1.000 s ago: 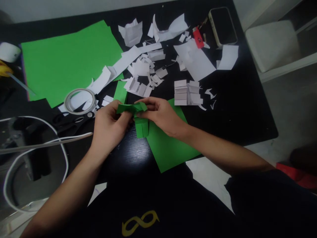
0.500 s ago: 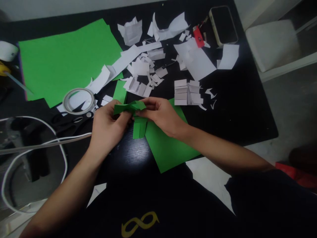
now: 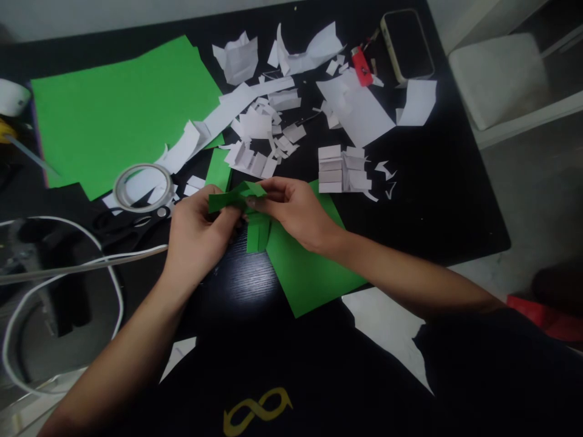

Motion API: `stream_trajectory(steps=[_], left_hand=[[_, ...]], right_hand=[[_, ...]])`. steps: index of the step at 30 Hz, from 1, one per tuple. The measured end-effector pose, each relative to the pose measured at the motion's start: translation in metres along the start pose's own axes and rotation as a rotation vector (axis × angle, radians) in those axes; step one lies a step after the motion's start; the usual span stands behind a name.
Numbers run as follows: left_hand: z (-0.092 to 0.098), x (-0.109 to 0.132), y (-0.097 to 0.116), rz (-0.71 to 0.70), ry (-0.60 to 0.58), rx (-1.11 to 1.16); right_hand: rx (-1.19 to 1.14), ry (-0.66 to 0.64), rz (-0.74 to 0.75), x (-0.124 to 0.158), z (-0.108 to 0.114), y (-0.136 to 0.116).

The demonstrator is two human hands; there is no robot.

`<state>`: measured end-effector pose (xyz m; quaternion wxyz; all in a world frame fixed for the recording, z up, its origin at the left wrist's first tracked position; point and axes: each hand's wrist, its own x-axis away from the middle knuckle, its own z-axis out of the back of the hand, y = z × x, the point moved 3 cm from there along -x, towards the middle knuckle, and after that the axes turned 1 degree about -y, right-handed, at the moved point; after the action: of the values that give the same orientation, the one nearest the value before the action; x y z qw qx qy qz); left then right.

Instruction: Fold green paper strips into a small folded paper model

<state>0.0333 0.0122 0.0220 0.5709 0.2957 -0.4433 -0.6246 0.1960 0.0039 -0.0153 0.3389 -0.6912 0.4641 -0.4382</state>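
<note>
Between my two hands is a folded piece of green paper, with flaps sticking out to the left and a creased strip hanging down. My left hand pinches its left side between thumb and fingers. The fingertips of my right hand close on its right side, touching near the middle fold. Beneath my right hand lies a flat green sheet. A narrow green strip lies just beyond my left hand. The fingertips partly hide the folds.
Left of my left hand are black scissors, a tape roll and a white cable. Large green sheets lie at the back left. White paper scraps, a red lighter and a phone lie beyond.
My right thumb has shifted slightly up onto the fold of the green paper. The hanging strip has turned a little. Both hands stay in almost the same place, and the view has moved slightly.
</note>
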Motion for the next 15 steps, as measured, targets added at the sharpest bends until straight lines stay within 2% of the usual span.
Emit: stream_trajectory(steps=[9, 15], left_hand=[[-0.0005, 0.0009, 0.0061, 0.004, 0.009, -0.026], [-0.0020, 0.0009, 0.0027, 0.036, -0.007, 0.000]], right_hand=[[-0.022, 0.031, 0.030, 0.0004, -0.0002, 0.0004], [0.013, 0.064, 0.033, 0.0011, 0.0019, -0.0010]])
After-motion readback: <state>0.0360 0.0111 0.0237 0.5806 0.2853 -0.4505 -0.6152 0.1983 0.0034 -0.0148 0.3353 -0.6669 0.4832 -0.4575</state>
